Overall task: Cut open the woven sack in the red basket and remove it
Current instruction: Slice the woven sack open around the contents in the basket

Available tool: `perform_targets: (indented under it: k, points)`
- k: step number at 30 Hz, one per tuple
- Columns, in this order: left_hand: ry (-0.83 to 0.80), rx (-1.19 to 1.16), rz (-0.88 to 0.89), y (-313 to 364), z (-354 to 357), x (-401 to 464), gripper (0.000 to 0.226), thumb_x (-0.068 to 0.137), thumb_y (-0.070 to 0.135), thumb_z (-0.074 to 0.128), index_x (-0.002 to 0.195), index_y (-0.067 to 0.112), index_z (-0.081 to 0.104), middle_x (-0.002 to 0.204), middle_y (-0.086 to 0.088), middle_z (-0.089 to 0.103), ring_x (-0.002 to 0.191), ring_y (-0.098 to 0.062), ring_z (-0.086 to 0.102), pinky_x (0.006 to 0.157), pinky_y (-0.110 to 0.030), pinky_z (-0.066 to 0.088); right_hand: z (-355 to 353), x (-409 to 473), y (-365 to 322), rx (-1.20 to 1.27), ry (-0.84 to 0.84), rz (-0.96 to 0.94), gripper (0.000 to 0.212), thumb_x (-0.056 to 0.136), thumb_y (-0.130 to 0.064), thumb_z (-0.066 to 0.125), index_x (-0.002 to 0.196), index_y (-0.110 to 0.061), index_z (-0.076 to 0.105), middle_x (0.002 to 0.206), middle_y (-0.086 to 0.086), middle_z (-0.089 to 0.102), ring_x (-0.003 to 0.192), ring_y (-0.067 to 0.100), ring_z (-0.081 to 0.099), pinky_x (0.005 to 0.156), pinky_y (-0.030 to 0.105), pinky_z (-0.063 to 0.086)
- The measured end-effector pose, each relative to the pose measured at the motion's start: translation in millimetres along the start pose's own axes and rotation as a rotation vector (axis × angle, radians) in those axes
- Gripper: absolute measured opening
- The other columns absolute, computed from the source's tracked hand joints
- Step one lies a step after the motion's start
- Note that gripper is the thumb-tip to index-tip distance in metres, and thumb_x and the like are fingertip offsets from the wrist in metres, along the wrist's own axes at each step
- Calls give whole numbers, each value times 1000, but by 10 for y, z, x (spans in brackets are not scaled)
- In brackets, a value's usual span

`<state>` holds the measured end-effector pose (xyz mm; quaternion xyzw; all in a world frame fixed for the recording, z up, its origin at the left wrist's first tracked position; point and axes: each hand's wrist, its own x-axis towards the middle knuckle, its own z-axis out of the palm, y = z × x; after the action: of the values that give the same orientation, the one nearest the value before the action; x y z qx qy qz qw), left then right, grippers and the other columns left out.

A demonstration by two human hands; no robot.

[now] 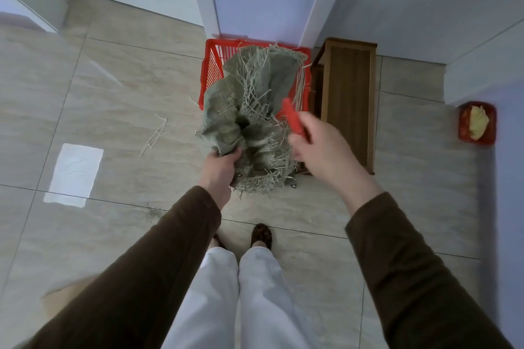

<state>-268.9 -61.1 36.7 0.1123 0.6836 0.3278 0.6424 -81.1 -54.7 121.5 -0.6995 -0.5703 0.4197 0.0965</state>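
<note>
A single wide-angle camera worn on the head looks forward and steeply down over both outstretched arms to the tiled floor (119, 99), taking in the wearer's legs close below and the walls' base at frame top.

We've got glossy beige floor tiles (119, 99), pale white walls (411, 3), a wooden bench (347, 99) in the corner, and a window reflection (74, 174) on the floor.

Soft, dim daylight; a bright window reflection (74, 174) glares on the glossy floor tiles (127, 88); the right hand (320, 147) is motion-blurred; edges bend.
</note>
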Motion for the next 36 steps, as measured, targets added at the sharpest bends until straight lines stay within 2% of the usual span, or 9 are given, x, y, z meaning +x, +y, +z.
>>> perform_targets:
  k: [3, 7, 14, 17, 22, 27, 30, 33, 36]
  points:
    - [25, 33, 16, -4, -12, -21, 30, 99, 11, 69, 128, 3, 65, 82, -3, 71, 49, -7, 66, 40, -15, 43, 333, 2, -324, -139, -209, -142, 21, 105, -18, 52, 126, -20, 57, 93, 1, 67, 78, 21, 71, 68, 40, 64]
    - [61, 40, 50, -39, -60, 5, 19, 102, 14, 66, 118, 6, 62, 97, -15, 67, 82, -27, 65, 73, -36, 50, 530, 19, -246, -377, -350, -33, 22, 103, -14, 49, 124, -15, 58, 107, 9, 65, 85, 27, 63, 79, 44, 55]
    - [74, 73, 128, -122, -90, 39, 7, 102, 15, 64, 100, 21, 62, 97, -5, 72, 86, -24, 71, 72, -37, 61, 656, 9, -195, -516, -363, 21, 20, 100, -12, 46, 115, -16, 59, 108, 8, 62, 100, 33, 60, 76, 40, 44]
    - [77, 101, 139, -149, -105, 30, 7, 104, 15, 62, 100, 21, 62, 96, -5, 72, 82, -22, 71, 63, -33, 61, 670, 91, -233, -548, -375, 74, 32, 100, -12, 45, 126, -16, 64, 123, 11, 66, 111, 35, 62, 79, 39, 45]
    - [44, 137, 146, -218, -105, 5, 13, 105, 18, 62, 94, 25, 60, 92, -3, 71, 81, -23, 70, 68, -36, 59, 729, 153, -227, -556, -389, 53, 36, 101, -12, 43, 131, -15, 63, 131, 13, 65, 118, 36, 61, 86, 39, 50]
    - [67, 99, 95, -280, -117, 27, 14, 108, 14, 52, 115, 7, 61, 98, -12, 68, 80, -25, 65, 62, -30, 57, 808, 167, -181, -300, -254, 9, 27, 103, -15, 47, 123, -10, 65, 121, 14, 69, 109, 37, 66, 91, 45, 55]
    - [54, 89, 59, -290, -119, 55, 30, 103, 0, 47, 131, -7, 54, 108, -23, 65, 94, -32, 63, 83, -47, 55, 838, 138, -105, -114, -235, -4, 27, 104, -15, 48, 125, -10, 63, 108, 13, 70, 91, 36, 70, 81, 50, 59]
    - [-45, 177, 91, -290, -87, 56, 19, 95, -7, 52, 109, -4, 65, 94, -23, 67, 85, -33, 65, 78, -49, 56, 885, 139, -4, 109, -233, 65, 36, 104, -16, 51, 139, -19, 58, 93, 11, 72, 62, 24, 70, 57, 41, 63]
    - [-97, 244, 144, -249, -45, 98, 20, 92, -12, 52, 88, 2, 65, 72, -17, 63, 59, -26, 63, 52, -28, 51, 919, 164, 67, 397, -243, 130, 42, 102, -13, 55, 144, -17, 56, 80, 14, 70, 50, 23, 64, 46, 34, 56]
